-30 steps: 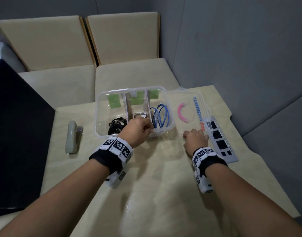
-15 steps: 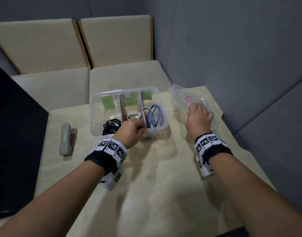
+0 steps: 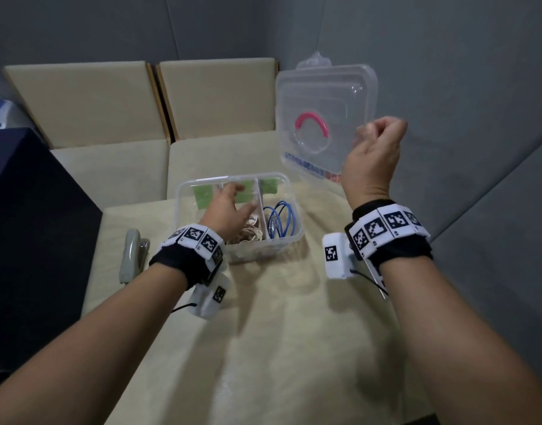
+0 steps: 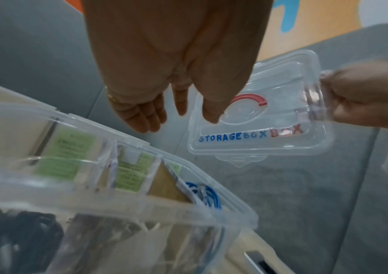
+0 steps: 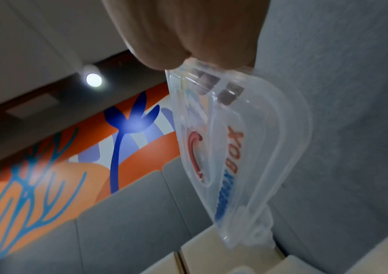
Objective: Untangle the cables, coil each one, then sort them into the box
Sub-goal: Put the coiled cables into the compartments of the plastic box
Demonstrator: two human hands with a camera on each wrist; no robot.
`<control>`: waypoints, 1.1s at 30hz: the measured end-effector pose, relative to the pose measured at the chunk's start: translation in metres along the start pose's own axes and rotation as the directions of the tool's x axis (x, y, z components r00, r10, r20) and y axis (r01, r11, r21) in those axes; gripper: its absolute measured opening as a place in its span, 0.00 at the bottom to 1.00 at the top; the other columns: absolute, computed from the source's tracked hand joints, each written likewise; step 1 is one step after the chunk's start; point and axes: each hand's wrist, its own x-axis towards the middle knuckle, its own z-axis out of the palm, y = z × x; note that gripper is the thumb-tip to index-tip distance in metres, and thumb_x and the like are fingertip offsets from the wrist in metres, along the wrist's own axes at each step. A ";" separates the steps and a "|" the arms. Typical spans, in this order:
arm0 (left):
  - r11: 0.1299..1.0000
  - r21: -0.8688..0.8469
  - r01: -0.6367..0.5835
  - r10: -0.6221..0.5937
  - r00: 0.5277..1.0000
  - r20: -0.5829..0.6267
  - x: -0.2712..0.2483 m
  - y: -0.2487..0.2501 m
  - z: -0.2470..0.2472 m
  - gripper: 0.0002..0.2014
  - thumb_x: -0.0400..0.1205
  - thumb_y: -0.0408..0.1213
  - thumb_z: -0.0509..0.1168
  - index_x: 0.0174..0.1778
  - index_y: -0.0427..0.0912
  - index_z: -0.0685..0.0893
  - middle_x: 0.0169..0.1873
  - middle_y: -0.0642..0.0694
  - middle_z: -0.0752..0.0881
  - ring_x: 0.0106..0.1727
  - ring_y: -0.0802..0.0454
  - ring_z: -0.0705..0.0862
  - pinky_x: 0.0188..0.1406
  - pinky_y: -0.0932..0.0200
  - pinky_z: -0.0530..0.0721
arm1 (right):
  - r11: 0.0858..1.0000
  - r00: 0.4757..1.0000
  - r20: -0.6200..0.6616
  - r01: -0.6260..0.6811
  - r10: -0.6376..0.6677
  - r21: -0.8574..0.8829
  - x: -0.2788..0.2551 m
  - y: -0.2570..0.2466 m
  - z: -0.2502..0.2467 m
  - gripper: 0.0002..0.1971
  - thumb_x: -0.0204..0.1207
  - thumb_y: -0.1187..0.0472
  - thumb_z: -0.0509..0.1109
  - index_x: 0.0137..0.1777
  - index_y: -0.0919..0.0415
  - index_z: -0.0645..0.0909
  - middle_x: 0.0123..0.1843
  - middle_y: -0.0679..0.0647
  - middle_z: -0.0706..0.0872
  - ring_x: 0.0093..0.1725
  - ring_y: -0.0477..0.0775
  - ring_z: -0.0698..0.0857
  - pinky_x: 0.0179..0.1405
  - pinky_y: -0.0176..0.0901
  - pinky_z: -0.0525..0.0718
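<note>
Head view showed the lid (image 3: 326,124) held up in the air, well above and to the right of the box (image 3: 239,216), which sat on the bench (image 3: 294,332) with its mouth uncovered. The lid stood nearly on edge, its printed face towards the camera, its pink handle (image 3: 311,122) arched in the middle, its long axis roughly level. The right hand (image 3: 372,157) gripped it at the right-hand edge — fingers curled round the rim, thumb on the near side (the right wrist view showed fingertips through the clear plastic). So the box lay down and to the left of that grip, and the lid would, I judged, have to swing over flat and come down leftward to close it.

The left hand (image 3: 229,210) was the nearer one to the box — it hovered over the middle compartment, fingers straight and loosely spread, holding nothing; whether it touched the rim I could not tell. Below it lay a pale coiled cable (image 3: 251,233); the blue cable (image 3: 278,217) sat coiled in the right compartment, and a black cable (image 4: 16,239) showed in the left one from the left wrist view. A stapler (image 3: 131,256) lay on the bench to the left, apart from the box
</note>
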 end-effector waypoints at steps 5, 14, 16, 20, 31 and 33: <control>0.926 -0.349 0.143 -0.225 0.952 -0.207 0.014 -0.006 -0.033 0.37 0.77 0.58 0.66 0.77 0.45 0.60 0.72 0.36 0.71 0.69 0.39 0.75 0.68 0.40 0.76 | 0.907 0.916 0.105 -0.399 0.387 0.136 0.003 -0.003 0.009 0.07 0.82 0.61 0.52 0.43 0.49 0.65 0.42 0.54 0.81 0.38 0.52 0.81 0.42 0.52 0.86; 0.475 -0.852 0.222 -0.495 0.868 -0.050 0.011 -0.063 -0.057 0.05 0.86 0.41 0.57 0.46 0.48 0.75 0.39 0.48 0.83 0.28 0.62 0.83 0.24 0.67 0.70 | 0.648 0.588 0.358 -0.758 0.725 -0.067 -0.031 0.027 0.028 0.09 0.84 0.59 0.57 0.57 0.60 0.76 0.44 0.54 0.82 0.41 0.54 0.84 0.33 0.46 0.84; 0.488 -0.848 0.208 -0.507 0.858 -0.081 0.008 -0.075 -0.054 0.08 0.87 0.36 0.56 0.42 0.46 0.74 0.34 0.48 0.82 0.22 0.62 0.80 0.15 0.70 0.65 | 0.653 0.547 0.408 -0.734 0.731 -0.186 -0.038 0.037 0.036 0.13 0.80 0.64 0.58 0.62 0.54 0.76 0.55 0.55 0.84 0.43 0.55 0.84 0.32 0.45 0.82; 0.613 -0.719 0.328 -0.548 0.832 -0.088 0.003 -0.106 -0.050 0.08 0.80 0.30 0.62 0.35 0.43 0.78 0.27 0.45 0.78 0.24 0.52 0.72 0.15 0.69 0.66 | 0.664 0.506 0.456 -0.677 0.732 -0.316 -0.048 0.053 0.049 0.31 0.71 0.75 0.56 0.73 0.53 0.74 0.59 0.58 0.85 0.39 0.53 0.84 0.27 0.38 0.77; 0.593 -0.693 0.411 -0.610 0.791 -0.052 0.009 -0.125 -0.053 0.17 0.77 0.34 0.71 0.60 0.39 0.77 0.40 0.42 0.81 0.32 0.51 0.77 0.29 0.58 0.76 | 0.736 0.674 0.345 -0.460 0.654 -0.497 -0.060 0.079 0.066 0.20 0.74 0.72 0.67 0.66 0.63 0.81 0.65 0.58 0.84 0.63 0.56 0.83 0.56 0.32 0.74; 0.599 -0.682 0.419 -0.627 0.776 -0.074 0.015 -0.127 -0.051 0.19 0.76 0.35 0.72 0.60 0.37 0.77 0.46 0.39 0.83 0.39 0.47 0.82 0.37 0.55 0.81 | 0.727 0.662 0.349 -0.458 0.663 -0.511 -0.059 0.082 0.069 0.19 0.74 0.72 0.68 0.66 0.64 0.81 0.65 0.59 0.85 0.62 0.56 0.83 0.55 0.31 0.73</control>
